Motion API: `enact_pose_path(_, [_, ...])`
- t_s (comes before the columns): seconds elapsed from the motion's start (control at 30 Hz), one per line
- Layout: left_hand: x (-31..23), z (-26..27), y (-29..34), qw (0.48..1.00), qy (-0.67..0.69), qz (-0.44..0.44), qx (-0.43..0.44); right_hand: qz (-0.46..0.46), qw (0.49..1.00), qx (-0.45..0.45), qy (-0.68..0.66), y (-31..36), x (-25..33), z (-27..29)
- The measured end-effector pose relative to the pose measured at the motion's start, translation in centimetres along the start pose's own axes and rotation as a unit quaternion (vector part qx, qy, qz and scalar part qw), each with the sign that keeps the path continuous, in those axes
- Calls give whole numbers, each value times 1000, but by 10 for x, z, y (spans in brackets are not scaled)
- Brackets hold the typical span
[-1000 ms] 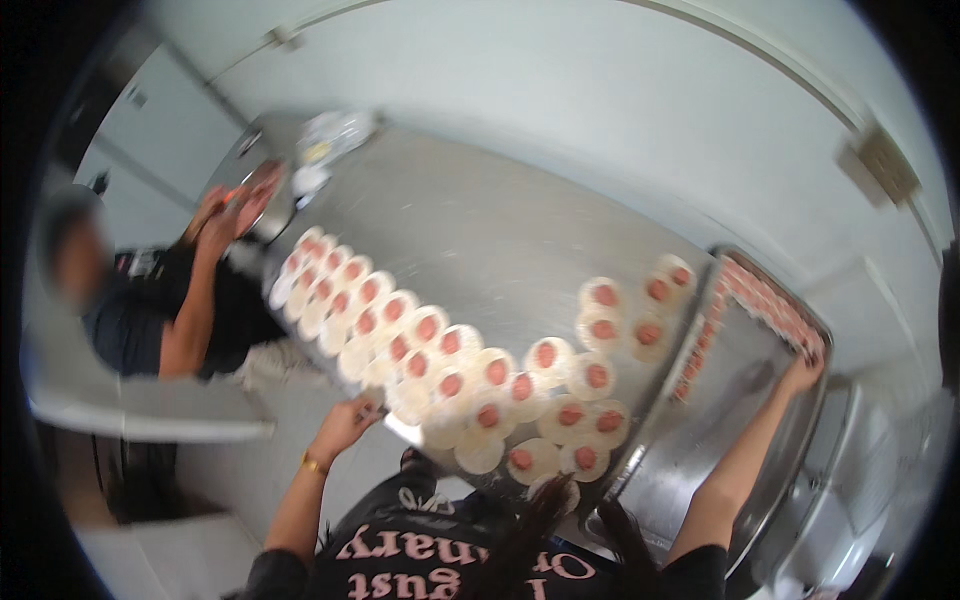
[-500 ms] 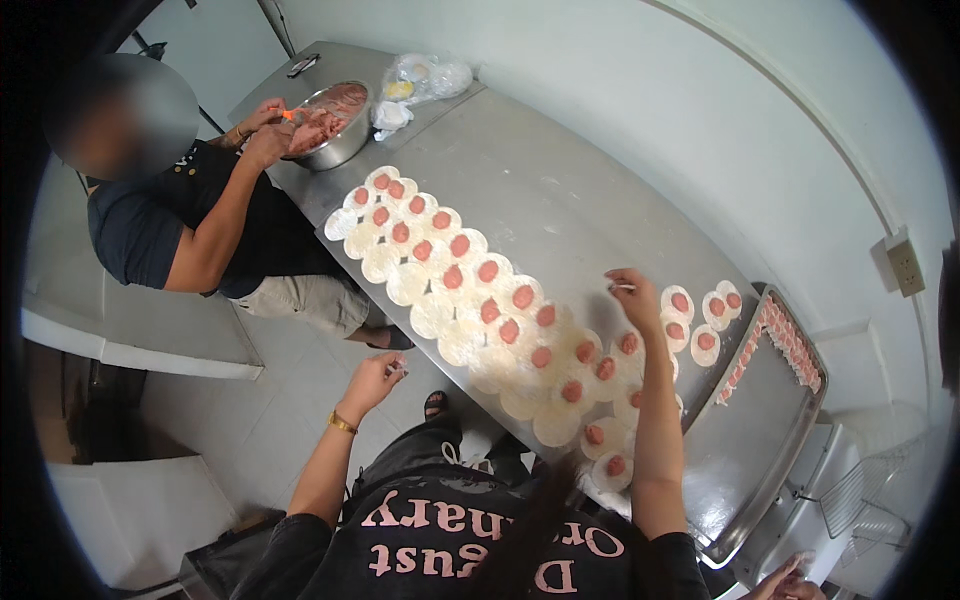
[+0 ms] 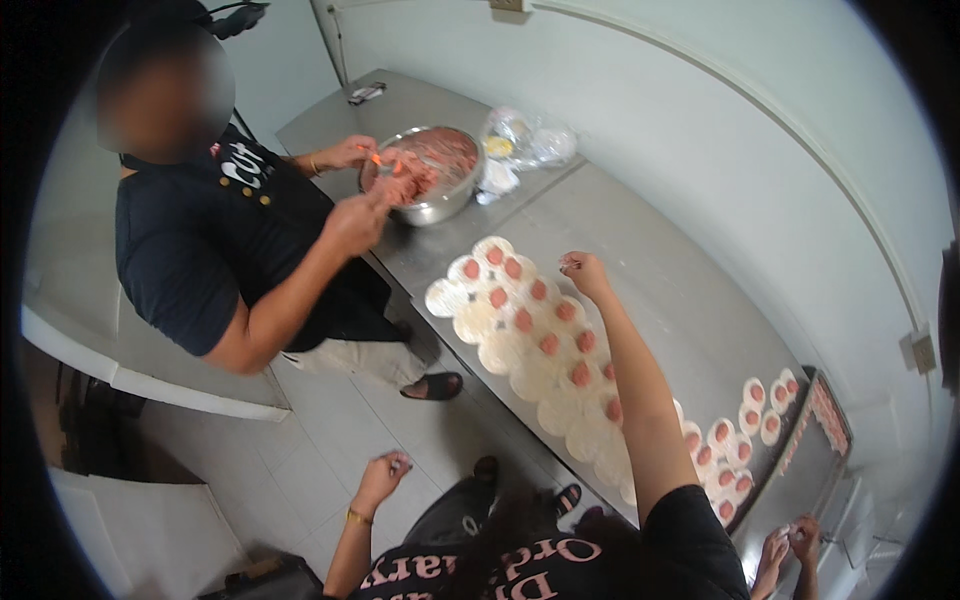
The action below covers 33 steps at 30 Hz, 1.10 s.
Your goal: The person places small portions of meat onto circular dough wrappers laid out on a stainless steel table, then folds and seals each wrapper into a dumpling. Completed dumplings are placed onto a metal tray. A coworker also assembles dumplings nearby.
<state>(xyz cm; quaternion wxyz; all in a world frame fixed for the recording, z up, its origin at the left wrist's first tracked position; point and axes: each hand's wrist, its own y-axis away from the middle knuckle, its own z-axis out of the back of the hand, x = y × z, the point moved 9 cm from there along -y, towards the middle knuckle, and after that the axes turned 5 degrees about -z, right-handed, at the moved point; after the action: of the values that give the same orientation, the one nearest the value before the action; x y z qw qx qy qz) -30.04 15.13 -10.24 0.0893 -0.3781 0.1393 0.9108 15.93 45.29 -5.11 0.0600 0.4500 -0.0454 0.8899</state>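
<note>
Rows of overlapping round dough wrappers (image 3: 500, 353) run along the near side of the steel table. Many carry a dab of pink minced meat (image 3: 523, 320); those along the near edge are bare. Over the table, beside the far end of the rows, my right hand (image 3: 583, 272) has its fingertips pinched together. Something small and pale shows at those tips, too small to name. My left hand (image 3: 380, 478) is off the table, above the floor, its fingers curled and pressed together; whatever is between them cannot be made out. My right forearm hides part of the wrappers.
A co-worker (image 3: 230, 230) stands at the left, hands over a steel bowl (image 3: 432, 212) of minced meat. Plastic bags (image 3: 545, 143) lie behind it. At the right is a metal tray (image 3: 800, 490) with a row of filled pieces. Another person's hands (image 3: 785, 545) are beside it.
My view has shifted left, toward the co-worker and bowl. My right hand has moved left along the table to the far end of the wrapper rows. My left hand stays off the table.
</note>
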Motion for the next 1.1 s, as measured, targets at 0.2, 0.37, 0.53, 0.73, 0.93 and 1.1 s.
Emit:
enact_pose_path(0.2, [69, 39, 76, 987, 29, 156, -29, 67, 990, -64, 110, -78, 36, -86])
enact_pose_path(0.37, [85, 43, 96, 982, 41, 181, -26, 36, 994, 22, 97, -99, 12, -119])
enact_pose_path(0.53, [38, 26, 46, 996, 49, 71, 6, -185, 912, -36, -364, -74, -43, -63])
enact_pose_path(0.73, [-72, -29, -46, 967, 224, -41, 117, -102, 781, -22, -616, 21, -22, 32])
enact_pose_path(0.93, [-214, -109, -122, 852, 487, -48, 184, -147, 725, -45, -671, 210, 3, 52])
enact_pose_path(1.1, [-267, -165, -100, 818, 502, -21, 279, -192, 704, -153, -666, 348, 5, 42])
